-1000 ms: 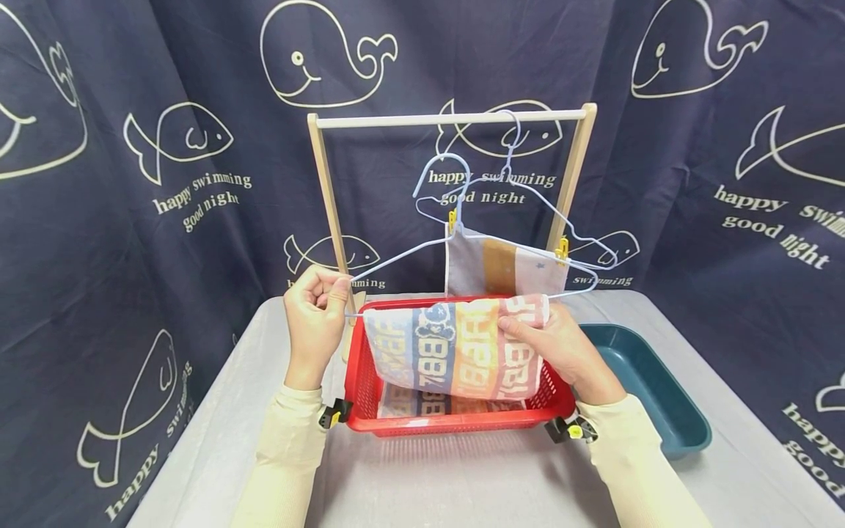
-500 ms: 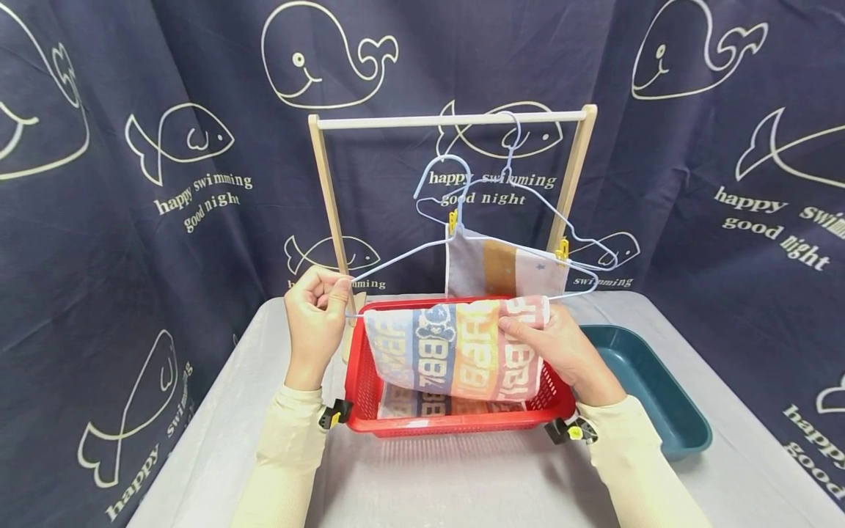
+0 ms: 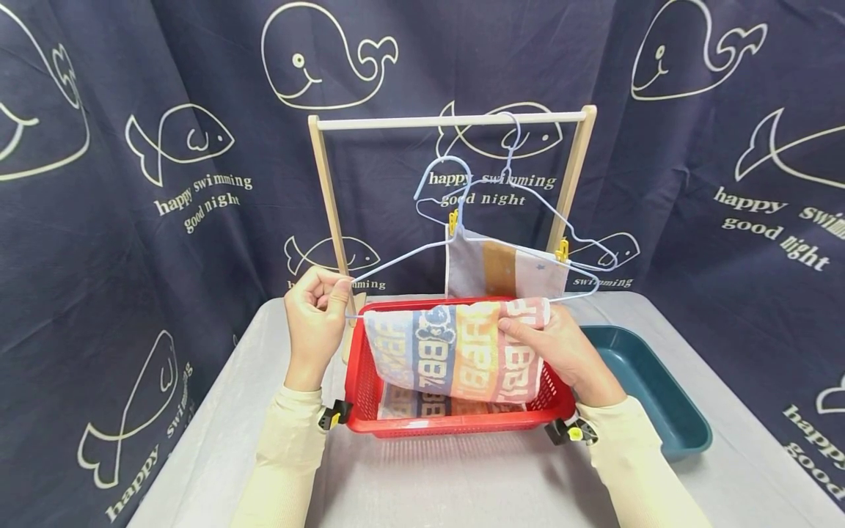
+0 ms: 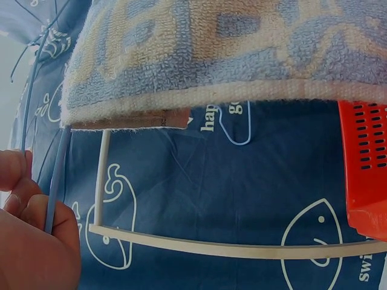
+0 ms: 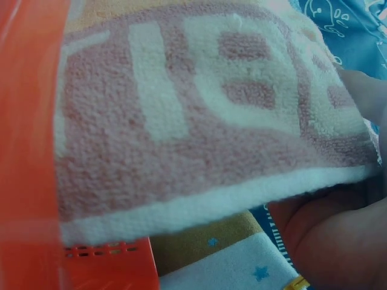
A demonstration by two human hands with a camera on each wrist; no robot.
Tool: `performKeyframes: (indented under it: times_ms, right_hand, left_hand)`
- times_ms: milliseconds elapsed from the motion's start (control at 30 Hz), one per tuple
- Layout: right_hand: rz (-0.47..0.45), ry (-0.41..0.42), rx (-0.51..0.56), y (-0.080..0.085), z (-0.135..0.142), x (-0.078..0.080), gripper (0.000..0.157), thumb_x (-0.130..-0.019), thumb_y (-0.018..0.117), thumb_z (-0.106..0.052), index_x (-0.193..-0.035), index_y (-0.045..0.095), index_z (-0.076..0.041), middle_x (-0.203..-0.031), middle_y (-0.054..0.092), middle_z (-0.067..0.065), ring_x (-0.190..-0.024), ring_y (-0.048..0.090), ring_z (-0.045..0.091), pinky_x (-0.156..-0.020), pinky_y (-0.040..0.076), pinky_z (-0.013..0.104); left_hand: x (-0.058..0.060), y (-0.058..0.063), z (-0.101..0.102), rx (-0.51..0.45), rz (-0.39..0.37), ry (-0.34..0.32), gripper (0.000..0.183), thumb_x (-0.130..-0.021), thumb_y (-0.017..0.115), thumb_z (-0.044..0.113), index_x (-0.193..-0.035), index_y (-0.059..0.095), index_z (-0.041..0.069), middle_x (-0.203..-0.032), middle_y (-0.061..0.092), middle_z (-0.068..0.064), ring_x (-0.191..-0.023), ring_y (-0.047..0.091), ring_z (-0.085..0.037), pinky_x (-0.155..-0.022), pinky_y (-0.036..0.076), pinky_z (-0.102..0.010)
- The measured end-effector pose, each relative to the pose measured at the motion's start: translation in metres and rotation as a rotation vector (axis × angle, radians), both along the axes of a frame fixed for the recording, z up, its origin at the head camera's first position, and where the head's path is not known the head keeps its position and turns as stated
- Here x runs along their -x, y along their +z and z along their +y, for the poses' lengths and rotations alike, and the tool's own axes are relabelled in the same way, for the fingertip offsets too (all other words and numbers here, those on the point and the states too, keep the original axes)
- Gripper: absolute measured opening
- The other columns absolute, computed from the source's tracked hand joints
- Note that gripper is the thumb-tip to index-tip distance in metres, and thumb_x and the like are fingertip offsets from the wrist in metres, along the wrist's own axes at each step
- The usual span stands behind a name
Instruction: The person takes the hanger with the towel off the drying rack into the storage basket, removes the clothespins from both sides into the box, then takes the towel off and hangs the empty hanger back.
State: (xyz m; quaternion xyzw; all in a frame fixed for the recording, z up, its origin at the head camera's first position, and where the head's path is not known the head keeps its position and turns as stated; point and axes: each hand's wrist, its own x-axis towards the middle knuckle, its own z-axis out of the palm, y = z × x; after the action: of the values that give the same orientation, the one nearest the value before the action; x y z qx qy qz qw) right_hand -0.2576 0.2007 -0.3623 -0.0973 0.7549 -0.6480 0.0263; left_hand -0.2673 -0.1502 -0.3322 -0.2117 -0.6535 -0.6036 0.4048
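Observation:
A striped terry towel in light blue, blue, orange and pink hangs folded over the lower bar of a light-blue clothes hanger. My left hand grips the hanger's left corner, fingers curled round the wire, as the left wrist view also shows. At the towel's right edge my right hand pinches the cloth, thumb in front and fingers behind it. The towel's lower part hangs over a red plastic basket, where more striped cloth shows. The hanger's hook points up, apart from the rack bar.
Behind stands a wooden rack with a white bar. A second hanger hangs from it, bearing a grey, brown and white cloth on yellow clips. Right of the basket lies a dark teal tray on the table.
Both hands keep their hold on hanger and towel. The towel's front flap shifts very slightly downward; little else moves.

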Motion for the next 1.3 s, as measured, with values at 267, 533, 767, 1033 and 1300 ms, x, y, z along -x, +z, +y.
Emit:
performKeyframes:
  times_ms: [267, 533, 767, 1033, 1300]
  right_hand:
    - [-0.007, -0.003, -0.029, -0.0022, 0.0, 0.0017, 0.045, -0.088, 0.084, -0.027, -0.12, 0.067, 0.001, -0.093, 0.078, 0.012, -0.081, 0.077, 0.031, -0.072, 0.062, 0.046]
    - [0.014, 0.03, -0.015, -0.0028, -0.0004, 0.0026, 0.044, -0.089, 0.083, -0.021, -0.122, 0.066, 0.003, -0.095, 0.078, 0.012, -0.082, 0.078, 0.032, -0.073, 0.062, 0.047]
    - [0.001, 0.021, -0.049, -0.0014, -0.001, 0.001, 0.046, -0.088, 0.084, -0.023, -0.123, 0.067, 0.002, -0.096, 0.078, 0.012, -0.083, 0.078, 0.031, -0.073, 0.062, 0.045]
    - [-0.001, 0.031, -0.044, -0.0031, -0.0022, 0.0022, 0.047, -0.088, 0.083, -0.024, -0.123, 0.066, 0.002, -0.098, 0.078, 0.012, -0.085, 0.078, 0.031, -0.075, 0.062, 0.045]
    - [0.006, 0.038, -0.093, -0.0091, -0.0043, 0.0065, 0.042, -0.087, 0.084, -0.022, -0.118, 0.069, 0.002, -0.094, 0.077, 0.012, -0.081, 0.077, 0.028, -0.073, 0.063, 0.044]
  left_hand:
    - [-0.0016, 0.0012, 0.0012, -0.012, -0.009, 0.027, 0.005, -0.092, 0.069, -0.005, -0.088, 0.07, -0.007, -0.057, 0.047, 0.008, -0.049, 0.034, -0.002, -0.044, 0.025, -0.017]
    - [-0.0025, 0.0023, 0.0006, -0.022, -0.011, 0.041, 0.005, -0.092, 0.07, -0.005, -0.087, 0.07, -0.007, -0.058, 0.045, 0.008, -0.05, 0.034, -0.002, -0.045, 0.026, -0.017]
    - [-0.0026, 0.0018, -0.0011, -0.031, -0.002, 0.048, 0.006, -0.092, 0.07, -0.005, -0.086, 0.068, -0.008, -0.059, 0.051, 0.007, -0.05, 0.038, -0.002, -0.045, 0.028, -0.016]
    - [-0.0024, 0.0022, -0.0015, -0.041, -0.018, 0.033, 0.007, -0.092, 0.07, -0.004, -0.087, 0.068, -0.009, -0.06, 0.054, 0.007, -0.05, 0.038, -0.001, -0.045, 0.029, -0.015]
    - [-0.003, 0.0031, -0.0014, -0.042, -0.022, 0.038, 0.005, -0.092, 0.07, -0.005, -0.088, 0.069, -0.008, -0.06, 0.053, 0.007, -0.049, 0.037, -0.003, -0.045, 0.028, -0.016]
